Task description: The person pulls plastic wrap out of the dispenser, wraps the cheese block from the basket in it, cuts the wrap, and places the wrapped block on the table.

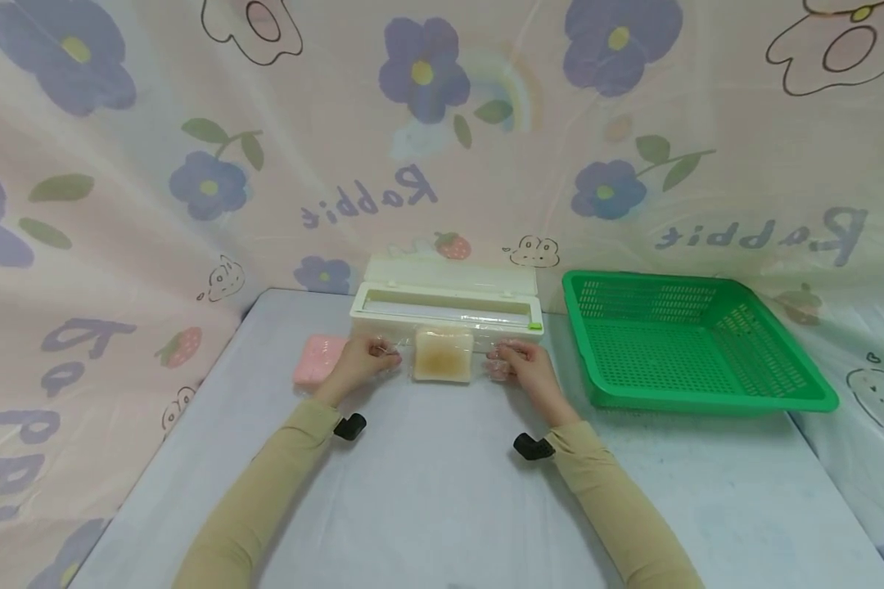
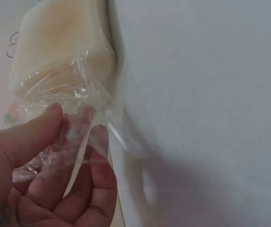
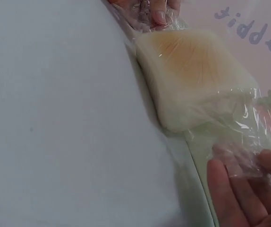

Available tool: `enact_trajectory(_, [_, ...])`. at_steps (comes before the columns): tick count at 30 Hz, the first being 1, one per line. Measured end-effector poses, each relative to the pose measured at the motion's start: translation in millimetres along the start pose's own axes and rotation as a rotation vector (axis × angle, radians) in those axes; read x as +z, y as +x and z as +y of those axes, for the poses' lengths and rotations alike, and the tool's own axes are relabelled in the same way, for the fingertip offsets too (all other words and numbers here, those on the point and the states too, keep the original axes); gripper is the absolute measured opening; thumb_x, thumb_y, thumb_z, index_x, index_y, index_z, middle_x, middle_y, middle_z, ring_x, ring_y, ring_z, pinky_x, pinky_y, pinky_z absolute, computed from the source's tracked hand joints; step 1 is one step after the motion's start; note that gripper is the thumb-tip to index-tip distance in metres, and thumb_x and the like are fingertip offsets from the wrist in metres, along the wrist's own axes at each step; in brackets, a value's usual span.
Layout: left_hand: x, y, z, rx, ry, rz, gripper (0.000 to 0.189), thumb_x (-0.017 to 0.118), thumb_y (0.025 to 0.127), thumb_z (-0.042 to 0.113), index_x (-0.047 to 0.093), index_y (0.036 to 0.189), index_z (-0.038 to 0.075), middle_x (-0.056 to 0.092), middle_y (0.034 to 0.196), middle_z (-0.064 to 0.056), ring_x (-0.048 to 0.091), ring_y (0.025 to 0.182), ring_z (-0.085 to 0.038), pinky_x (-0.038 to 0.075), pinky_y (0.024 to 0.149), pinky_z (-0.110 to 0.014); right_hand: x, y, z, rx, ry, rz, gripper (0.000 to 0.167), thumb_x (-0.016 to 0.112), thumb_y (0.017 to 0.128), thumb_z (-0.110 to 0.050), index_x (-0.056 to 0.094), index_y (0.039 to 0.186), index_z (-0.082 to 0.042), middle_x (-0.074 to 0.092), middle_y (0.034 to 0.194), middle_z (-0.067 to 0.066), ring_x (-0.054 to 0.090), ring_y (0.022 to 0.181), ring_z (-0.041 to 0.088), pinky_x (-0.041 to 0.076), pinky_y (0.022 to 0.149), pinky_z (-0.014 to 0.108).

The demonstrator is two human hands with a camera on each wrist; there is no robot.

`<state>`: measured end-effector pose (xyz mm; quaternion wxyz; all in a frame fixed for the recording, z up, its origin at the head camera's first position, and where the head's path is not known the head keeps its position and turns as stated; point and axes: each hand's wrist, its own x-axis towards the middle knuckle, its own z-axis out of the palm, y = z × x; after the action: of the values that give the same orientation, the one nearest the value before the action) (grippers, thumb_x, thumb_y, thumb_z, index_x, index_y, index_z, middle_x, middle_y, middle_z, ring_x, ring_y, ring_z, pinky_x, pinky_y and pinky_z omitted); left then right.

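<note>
A slice of bread (image 1: 443, 360) with a browned middle is wrapped in clear plastic film, just in front of a white film dispenser (image 1: 448, 312). To its left, my left hand (image 1: 368, 360) pinches the gathered film (image 2: 55, 146) between thumb and fingers. On the other side my right hand (image 1: 521, 366) pinches the opposite end of the film (image 3: 249, 158). The film stretches taut over the bread, with creases and shine in both wrist views. The fingers of both hands show through the clear film.
A pink square block (image 1: 318, 358) lies on the white table (image 1: 435, 491) beside my left hand. At the right stands a green plastic basket (image 1: 714, 401). The dispenser's lid (image 1: 449, 276) is raised at the back, near a patterned curtain (image 1: 324, 131).
</note>
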<state>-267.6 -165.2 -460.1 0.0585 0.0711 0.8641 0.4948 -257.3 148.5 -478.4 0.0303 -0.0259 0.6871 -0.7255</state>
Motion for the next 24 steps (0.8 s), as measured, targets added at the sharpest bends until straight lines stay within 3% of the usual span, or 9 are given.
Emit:
enact_trajectory(6, [-5.2, -1.0, -1.7, 0.014, -0.071, -0.089, 0.017, 0.073, 0.087, 0.018, 0.068, 0.092, 0.002, 0.069, 0.083, -0.006, 0.060, 0.075, -0.013, 0.050, 0.069, -0.027, -3.7, -7.4, -5.3, -0.018, 0.024, 0.004, 0.024, 0.057, 0.097, -0.010, 0.060, 0.107, 0.012, 0.071, 0.088, 0.010, 0.069, 0.073, 0.011, 0.057, 0.066, 0.025])
enact_trajectory(10, [-11.1, -5.5, 0.3, 0.029, -0.155, -0.190, 0.019, 0.071, 0.088, 0.019, 0.068, 0.093, 0.000, 0.071, 0.086, -0.011, 0.064, 0.078, -0.016, 0.053, 0.073, -0.031, -11.1, -17.8, -10.9, 0.051, -0.040, -0.002, 0.033, 0.055, 0.098, -0.013, 0.056, 0.115, 0.015, 0.071, 0.090, 0.008, 0.067, 0.072, 0.008, 0.056, 0.067, 0.024])
enact_trajectory(14, [-14.2, -8.6, 1.5, 0.007, -0.251, -0.265, 0.023, 0.071, 0.088, 0.019, 0.068, 0.098, -0.002, 0.072, 0.090, -0.010, 0.066, 0.083, -0.014, 0.055, 0.074, -0.027, -19.8, -34.2, -14.6, 0.141, -0.040, -0.056, 0.038, 0.056, 0.098, -0.015, 0.053, 0.120, 0.016, 0.071, 0.096, 0.010, 0.068, 0.081, 0.010, 0.056, 0.072, 0.025])
enact_trajectory(19, [-13.0, -11.0, 4.8, -0.026, -0.463, -0.345, 0.026, 0.065, 0.091, 0.010, 0.062, 0.106, -0.012, 0.070, 0.097, -0.014, 0.067, 0.091, -0.018, 0.054, 0.083, -0.030, -26.8, -59.3, -14.2, 0.220, 0.000, -0.124, 0.032, 0.057, 0.097, -0.012, 0.056, 0.116, 0.014, 0.072, 0.094, 0.008, 0.069, 0.085, 0.012, 0.056, 0.076, 0.026])
enact_trajectory(22, [-9.3, -10.2, 8.6, -0.070, -0.623, -0.394, 0.025, 0.061, 0.092, 0.002, 0.058, 0.109, -0.017, 0.068, 0.102, -0.021, 0.066, 0.100, -0.028, 0.050, 0.092, -0.041, -30.0, -75.0, -12.7, 0.279, 0.045, -0.164, 0.023, 0.058, 0.096, -0.011, 0.061, 0.107, 0.009, 0.072, 0.091, 0.008, 0.069, 0.083, 0.014, 0.057, 0.076, 0.029])
enact_trajectory(24, [-5.9, -8.6, 10.4, -0.104, -0.693, -0.414, 0.021, 0.060, 0.092, 0.001, 0.060, 0.107, -0.014, 0.067, 0.104, -0.023, 0.062, 0.105, -0.035, 0.047, 0.095, -0.046, -31.3, -84.9, -11.4, 0.324, 0.088, -0.208, 0.017, 0.057, 0.096, -0.009, 0.064, 0.102, 0.005, 0.071, 0.091, 0.009, 0.069, 0.082, 0.016, 0.057, 0.077, 0.031])
